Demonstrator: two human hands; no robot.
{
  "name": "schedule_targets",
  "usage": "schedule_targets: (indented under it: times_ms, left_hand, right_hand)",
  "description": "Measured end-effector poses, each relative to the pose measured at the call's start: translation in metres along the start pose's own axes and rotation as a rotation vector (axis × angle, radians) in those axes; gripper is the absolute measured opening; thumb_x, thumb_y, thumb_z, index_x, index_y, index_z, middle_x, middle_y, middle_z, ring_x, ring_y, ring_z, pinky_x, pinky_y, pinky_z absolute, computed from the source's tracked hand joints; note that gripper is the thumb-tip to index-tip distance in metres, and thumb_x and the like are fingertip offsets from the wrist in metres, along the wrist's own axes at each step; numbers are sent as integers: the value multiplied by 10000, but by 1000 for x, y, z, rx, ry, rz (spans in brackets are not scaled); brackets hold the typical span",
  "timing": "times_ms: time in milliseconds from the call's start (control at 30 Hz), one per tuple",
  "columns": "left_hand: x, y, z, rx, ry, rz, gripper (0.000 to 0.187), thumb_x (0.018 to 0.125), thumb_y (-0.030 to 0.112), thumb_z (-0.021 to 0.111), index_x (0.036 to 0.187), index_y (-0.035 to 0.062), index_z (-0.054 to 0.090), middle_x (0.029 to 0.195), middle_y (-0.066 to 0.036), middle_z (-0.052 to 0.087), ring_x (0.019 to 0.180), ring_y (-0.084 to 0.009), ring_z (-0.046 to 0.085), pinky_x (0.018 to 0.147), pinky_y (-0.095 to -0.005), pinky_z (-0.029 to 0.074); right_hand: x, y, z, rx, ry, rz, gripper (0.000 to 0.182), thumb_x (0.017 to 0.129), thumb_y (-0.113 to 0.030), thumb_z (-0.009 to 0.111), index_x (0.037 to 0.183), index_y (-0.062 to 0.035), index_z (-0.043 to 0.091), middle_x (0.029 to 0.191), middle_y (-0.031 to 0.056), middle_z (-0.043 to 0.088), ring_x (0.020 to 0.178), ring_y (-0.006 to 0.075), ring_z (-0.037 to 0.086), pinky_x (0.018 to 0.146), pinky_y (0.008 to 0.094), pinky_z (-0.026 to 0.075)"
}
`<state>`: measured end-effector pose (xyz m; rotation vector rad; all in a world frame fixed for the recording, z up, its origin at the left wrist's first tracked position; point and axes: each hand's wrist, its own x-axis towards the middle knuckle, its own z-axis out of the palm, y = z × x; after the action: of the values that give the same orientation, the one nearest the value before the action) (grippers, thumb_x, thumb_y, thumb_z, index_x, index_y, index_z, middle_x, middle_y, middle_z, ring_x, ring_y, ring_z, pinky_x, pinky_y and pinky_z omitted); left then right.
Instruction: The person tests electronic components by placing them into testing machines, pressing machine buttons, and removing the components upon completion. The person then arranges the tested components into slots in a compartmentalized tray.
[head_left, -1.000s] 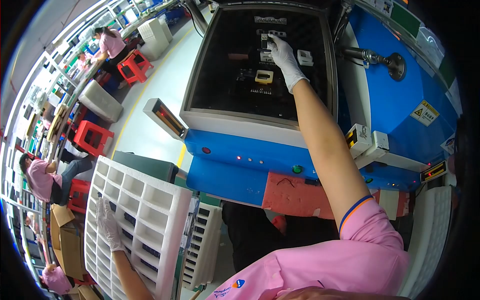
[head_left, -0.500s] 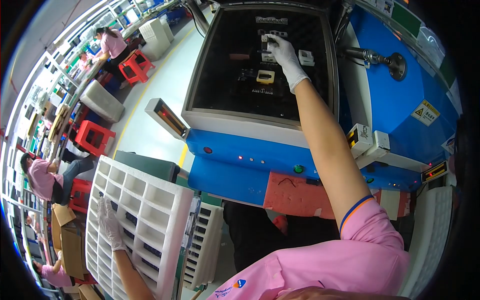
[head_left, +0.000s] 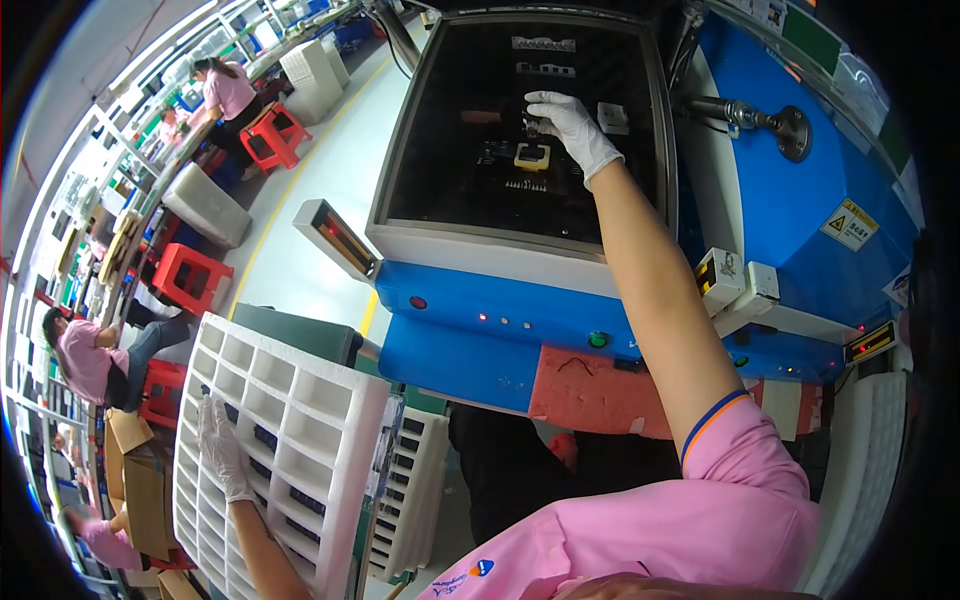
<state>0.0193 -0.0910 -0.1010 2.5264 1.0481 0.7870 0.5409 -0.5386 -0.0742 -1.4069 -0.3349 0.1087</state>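
Observation:
My right hand point(head_left: 568, 128), in a white glove, is over the black bed point(head_left: 430, 170) of a blue machine. Its fingers and thumb curl round a small part of the fixture; what lies between them is too small to make out. Just below it sits a yellowish-white frame-shaped block point(head_left: 532, 157), and a white block point(head_left: 612, 118) stands to its right. My left hand point(head_left: 224, 455), also gloved, lies with fingers stretched out along a white foam tray point(head_left: 345, 420) with many compartments. A small dark piece point(head_left: 206, 390) shows at its fingertips. Dark parts fill several compartments.
Metal strips point(head_left: 545, 43) and a reddish block point(head_left: 481, 117) are on the bed. Sensor posts point(head_left: 338, 238) flank the machine's front. A red foam pad point(head_left: 590, 390) lies on its ledge. More foam trays point(head_left: 408, 480) are stacked below. Co-workers point(head_left: 85, 360) sit at the left.
My right hand has moved down the bed towards me, uncovering the metal strip behind it. My left hand stays at the same place on the tray.

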Motion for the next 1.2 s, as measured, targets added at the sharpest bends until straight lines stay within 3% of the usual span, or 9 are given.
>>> schedule_targets:
  times_ms: [400,500,800,933,967,1033,1067,1133,1200]
  left_hand:
    - [0,-1,-1,-5,-9,0,487,934,326,455,1251,-44,485,1307,-224,463,1253,-324,403,1046,-350,285]
    - [0,0,-1,-9,-13,1,485,935,322,449,1248,-47,485,1303,-220,469,1248,-322,407,1045,-350,287]
    - [-3,12,-4,-15,-13,-9,478,938,315,431,1239,-52,490,1286,-221,483,1235,-326,414,1040,-358,293]
    - [0,1,-2,45,0,47,519,933,364,441,1249,-46,481,1278,-228,486,1213,-338,432,1031,-360,301]
    - [-2,1,-3,59,1,32,519,933,364,441,1249,-46,481,1278,-228,486,1213,-338,432,1031,-360,301]
    - [-2,18,-4,281,226,130,481,912,333,496,1219,-36,507,1246,-226,506,1176,-349,454,1021,-386,311]
    - [1,27,-4,347,314,207,456,898,312,523,1208,-22,518,1238,-210,514,1164,-342,463,1016,-397,315]
    - [2,70,-3,301,412,393,406,866,256,581,1187,11,539,1234,-179,520,1158,-324,469,1006,-406,328]
    - [-5,139,1,69,315,569,388,839,189,618,1190,45,540,1255,-166,504,1181,-316,453,1016,-405,325]
  right_hand:
    - [6,10,0,-36,4,61,232,831,-73,597,1062,-66,621,985,34,627,903,147,594,796,289,476]
    - [7,15,-1,-21,25,61,227,804,-49,605,1030,-51,630,937,57,639,834,153,611,702,288,513]
    - [10,22,-2,13,14,70,249,796,-46,603,1044,-51,629,946,65,638,839,162,610,706,292,515]
    - [-11,6,14,-97,141,31,294,818,-73,590,1111,-74,607,976,57,622,886,150,594,786,291,484]
    - [-22,-4,22,-336,319,-42,297,820,-78,590,1117,-72,605,985,58,621,890,151,594,784,284,483]
    - [-50,-33,41,-812,667,-215,306,824,-90,590,1129,-68,600,1004,59,618,898,152,594,781,272,479]
    - [-67,-44,46,-807,651,-222,306,824,-90,590,1129,-68,600,1004,59,618,898,152,594,781,272,479]
    - [-114,-61,51,-405,494,-439,305,838,-154,608,1123,-46,601,1043,61,617,918,163,597,778,269,475]
    - [-174,-66,47,-207,37,-497,336,846,-219,625,1134,-49,597,1051,71,620,935,172,599,796,275,474]
